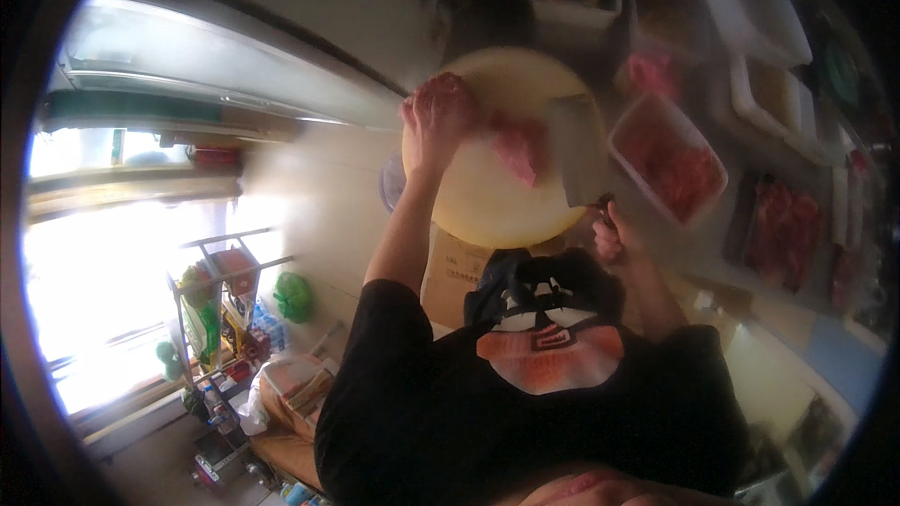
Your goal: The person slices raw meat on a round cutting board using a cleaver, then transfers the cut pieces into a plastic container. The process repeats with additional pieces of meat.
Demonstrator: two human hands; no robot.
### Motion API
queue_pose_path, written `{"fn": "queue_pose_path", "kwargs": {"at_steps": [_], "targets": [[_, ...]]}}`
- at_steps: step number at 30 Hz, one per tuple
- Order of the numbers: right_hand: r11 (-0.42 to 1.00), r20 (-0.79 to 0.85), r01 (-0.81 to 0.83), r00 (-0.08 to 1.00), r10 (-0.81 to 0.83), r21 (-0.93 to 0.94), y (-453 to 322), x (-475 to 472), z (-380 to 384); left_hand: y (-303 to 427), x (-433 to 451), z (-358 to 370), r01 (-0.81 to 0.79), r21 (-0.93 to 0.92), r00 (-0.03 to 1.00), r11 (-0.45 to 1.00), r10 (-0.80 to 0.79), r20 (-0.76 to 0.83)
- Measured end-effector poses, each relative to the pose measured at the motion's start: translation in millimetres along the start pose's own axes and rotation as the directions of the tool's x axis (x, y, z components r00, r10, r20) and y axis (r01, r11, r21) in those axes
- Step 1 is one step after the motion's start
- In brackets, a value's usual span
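A round, pale yellow chopping board (485,214) lies before me. On its middle rests a piece of raw pink meat (517,151). My right hand (613,232) grips the dark handle of a broad cleaver (578,151), whose blade lies over the board's right part, just right of the meat. At the board's upper left edge is my left hand (439,109), its fingers bent over the surface; whether anything is under them cannot be told.
Right of the board stand a plastic tub of cut raw meat (671,161), a tray of meat (784,232) and white containers (763,95). A pink bag (650,74) lies behind the tub. A cardboard box (450,277) is below the board; a metal rack (225,267) stands at left.
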State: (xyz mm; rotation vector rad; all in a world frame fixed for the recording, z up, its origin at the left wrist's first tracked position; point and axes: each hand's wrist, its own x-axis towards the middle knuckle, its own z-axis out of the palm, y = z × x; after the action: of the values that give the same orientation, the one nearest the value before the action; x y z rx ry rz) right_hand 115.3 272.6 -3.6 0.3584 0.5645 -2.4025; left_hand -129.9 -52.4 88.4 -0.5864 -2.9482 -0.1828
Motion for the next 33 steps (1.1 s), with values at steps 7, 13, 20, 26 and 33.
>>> {"fn": "queue_pose_path", "kwargs": {"at_steps": [7,13,20,26,33], "targets": [[0.990,-0.249,0.036,0.966,-0.069,-0.137,17,-37,17,47,-10,48,-0.050,-0.352,0.988,0.935,0.098,0.121],[0.959,-0.344,-0.006,0.934,-0.096,-0.284,22,-51,32,24,36,66,0.180,-0.827,0.655,0.533,0.563,0.505],[0.924,-0.380,-0.020,0.915,-0.137,-0.382,41,-48,30,43,-26,33,0.526,-0.818,0.773,0.233,0.269,0.574],[0.914,-0.388,-0.082,0.918,-0.086,-0.397,46,-50,23,27,-27,57,0.491,-0.866,0.827,0.098,0.262,0.498],[0.920,-0.344,-0.034,0.932,-0.111,-0.390,30,-47,33,49,-7,94,0.088,-0.654,0.943,0.752,0.149,0.297]]}}
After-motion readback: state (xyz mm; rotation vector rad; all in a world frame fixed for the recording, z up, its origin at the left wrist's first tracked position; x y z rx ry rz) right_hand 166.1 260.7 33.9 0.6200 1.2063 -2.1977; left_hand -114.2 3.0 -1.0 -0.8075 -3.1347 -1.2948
